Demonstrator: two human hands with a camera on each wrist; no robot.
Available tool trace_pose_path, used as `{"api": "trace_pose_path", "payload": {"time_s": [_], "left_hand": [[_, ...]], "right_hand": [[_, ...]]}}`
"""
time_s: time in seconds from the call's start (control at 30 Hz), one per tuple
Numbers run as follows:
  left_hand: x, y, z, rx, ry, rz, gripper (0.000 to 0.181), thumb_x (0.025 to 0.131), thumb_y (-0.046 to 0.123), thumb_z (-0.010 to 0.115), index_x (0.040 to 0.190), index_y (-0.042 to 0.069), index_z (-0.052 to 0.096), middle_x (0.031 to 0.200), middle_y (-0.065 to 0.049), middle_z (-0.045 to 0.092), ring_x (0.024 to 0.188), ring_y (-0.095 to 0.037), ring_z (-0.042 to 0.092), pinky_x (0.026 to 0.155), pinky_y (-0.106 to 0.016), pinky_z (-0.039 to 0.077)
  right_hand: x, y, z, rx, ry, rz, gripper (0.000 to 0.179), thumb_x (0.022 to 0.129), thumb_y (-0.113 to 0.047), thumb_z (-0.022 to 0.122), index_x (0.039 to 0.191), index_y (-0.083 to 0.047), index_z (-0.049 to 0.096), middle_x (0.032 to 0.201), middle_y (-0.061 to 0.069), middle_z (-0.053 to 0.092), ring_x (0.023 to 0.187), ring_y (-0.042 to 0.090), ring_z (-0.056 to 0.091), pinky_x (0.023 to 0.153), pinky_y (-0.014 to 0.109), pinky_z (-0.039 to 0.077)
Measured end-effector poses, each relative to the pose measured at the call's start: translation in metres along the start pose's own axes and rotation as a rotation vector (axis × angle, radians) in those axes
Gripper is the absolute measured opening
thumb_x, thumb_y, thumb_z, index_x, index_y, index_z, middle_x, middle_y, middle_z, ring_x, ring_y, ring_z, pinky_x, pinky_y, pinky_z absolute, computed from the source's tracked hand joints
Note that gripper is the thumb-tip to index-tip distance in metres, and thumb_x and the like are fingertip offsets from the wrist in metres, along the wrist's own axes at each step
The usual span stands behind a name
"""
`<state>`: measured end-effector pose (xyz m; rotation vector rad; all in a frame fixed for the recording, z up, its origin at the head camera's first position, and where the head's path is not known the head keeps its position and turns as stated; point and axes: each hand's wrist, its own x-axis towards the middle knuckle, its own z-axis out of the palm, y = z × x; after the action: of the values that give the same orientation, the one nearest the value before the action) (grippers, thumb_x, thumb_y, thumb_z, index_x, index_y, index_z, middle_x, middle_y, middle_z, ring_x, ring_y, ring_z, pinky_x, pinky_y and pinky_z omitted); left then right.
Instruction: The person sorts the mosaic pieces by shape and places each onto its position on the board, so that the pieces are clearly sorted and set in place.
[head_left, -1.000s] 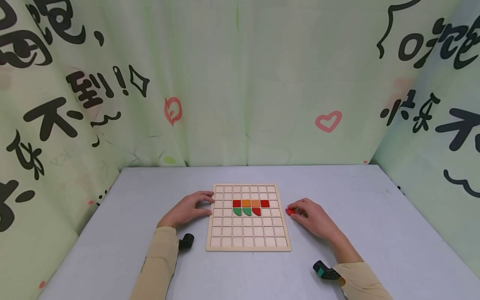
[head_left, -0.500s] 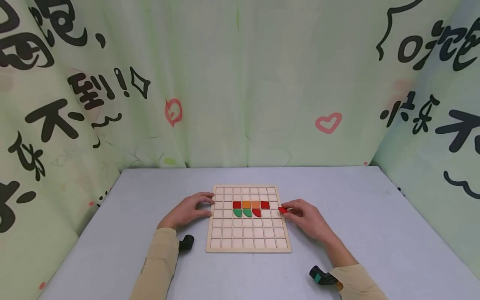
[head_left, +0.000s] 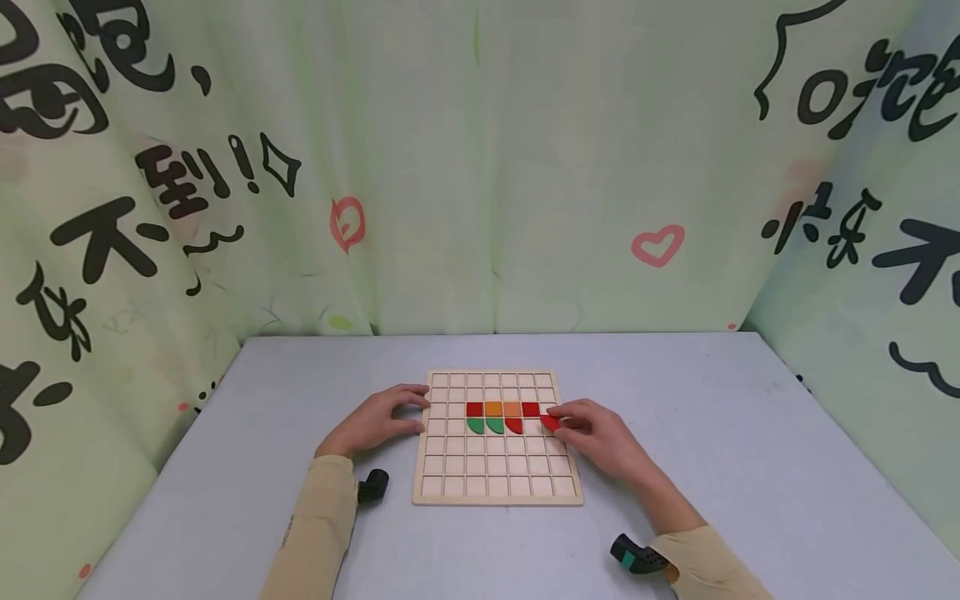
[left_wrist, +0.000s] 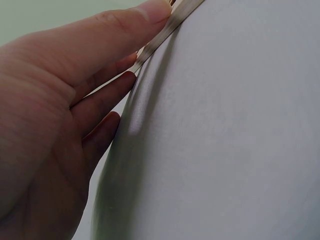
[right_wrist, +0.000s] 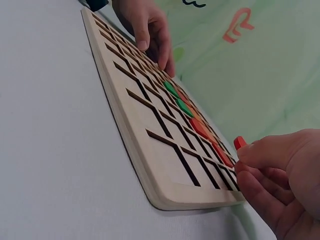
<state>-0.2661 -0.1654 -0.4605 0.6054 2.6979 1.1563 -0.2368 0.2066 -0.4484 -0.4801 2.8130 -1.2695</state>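
Observation:
A wooden grid board point(head_left: 497, 492) lies on the table, bearing a row of red and orange square tiles point(head_left: 492, 409). Just below that row are two green quarter-round tiles point(head_left: 476, 426) and a red one point(head_left: 513, 426). My left hand point(head_left: 378, 421) touches the board's left edge with thumb and fingertips, its fingers fairly straight in the left wrist view. Between the thumb and fingers of my right hand point(head_left: 603, 437) is a pinched red tile point(head_left: 550, 422) with a curved edge, over the board's right columns. In the right wrist view this red tile point(right_wrist: 240, 142) is partly hidden by the thumb.
The white table point(head_left: 262, 367) extends around the board. Printed curtains point(head_left: 570, 167) enclose it at the back and sides. Black wrist cameras point(head_left: 372, 486) sit on both forearms.
My right hand has moved left from beside the board, carrying the red tile over its right edge. The left hand stays at the left edge.

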Motion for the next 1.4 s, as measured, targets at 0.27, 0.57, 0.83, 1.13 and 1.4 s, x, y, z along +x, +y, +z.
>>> {"api": "trace_pose_path", "payload": {"time_s": [0.27, 0.57, 0.83, 1.13, 1.4], "left_hand": [[0.000, 0.002, 0.000, 0.010, -0.003, -0.002, 0.036, 0.086, 0.022, 0.076, 0.119, 0.010, 0.068, 0.146, -0.002, 0.049, 0.139, -0.026, 0.038, 0.114, -0.043, 0.033], [0.000, 0.003, 0.000, 0.011, -0.005, -0.009, 0.036, 0.087, 0.021, 0.076, 0.120, 0.009, 0.068, 0.146, -0.002, 0.048, 0.140, -0.025, 0.038, 0.114, -0.042, 0.033], [0.001, 0.002, 0.001, 0.006, 0.001, -0.021, 0.035, 0.086, 0.022, 0.076, 0.119, 0.011, 0.068, 0.146, -0.002, 0.049, 0.140, -0.025, 0.038, 0.114, -0.043, 0.033], [0.001, 0.001, 0.001, 0.010, 0.000, -0.029, 0.035, 0.086, 0.023, 0.076, 0.119, 0.011, 0.068, 0.146, -0.001, 0.048, 0.140, -0.025, 0.037, 0.114, -0.043, 0.033], [0.002, 0.000, 0.002, 0.014, -0.001, -0.021, 0.035, 0.086, 0.024, 0.076, 0.118, 0.012, 0.068, 0.146, -0.001, 0.048, 0.140, -0.025, 0.037, 0.114, -0.043, 0.033]], "right_hand": [[0.005, -0.010, 0.010, -0.020, 0.000, -0.019, 0.027, 0.087, -0.010, 0.074, 0.113, -0.007, 0.070, 0.099, 0.001, 0.065, 0.086, 0.014, 0.060, 0.077, 0.025, 0.055], [0.006, -0.014, 0.019, -0.077, 0.000, -0.044, 0.022, 0.084, -0.007, 0.076, 0.106, -0.006, 0.071, 0.088, -0.002, 0.063, 0.077, 0.013, 0.056, 0.067, 0.022, 0.051], [0.009, -0.011, 0.024, -0.144, 0.036, -0.099, 0.017, 0.083, -0.005, 0.077, 0.099, -0.007, 0.072, 0.093, -0.001, 0.065, 0.079, 0.011, 0.056, 0.070, 0.024, 0.052], [0.011, -0.011, 0.024, -0.195, 0.059, -0.131, 0.014, 0.083, -0.002, 0.075, 0.096, -0.007, 0.072, 0.092, 0.000, 0.064, 0.078, 0.011, 0.054, 0.068, 0.026, 0.050], [0.011, -0.013, 0.024, -0.192, 0.061, -0.120, 0.015, 0.085, -0.004, 0.073, 0.100, -0.006, 0.072, 0.093, 0.001, 0.062, 0.076, 0.011, 0.053, 0.066, 0.025, 0.049]]}}
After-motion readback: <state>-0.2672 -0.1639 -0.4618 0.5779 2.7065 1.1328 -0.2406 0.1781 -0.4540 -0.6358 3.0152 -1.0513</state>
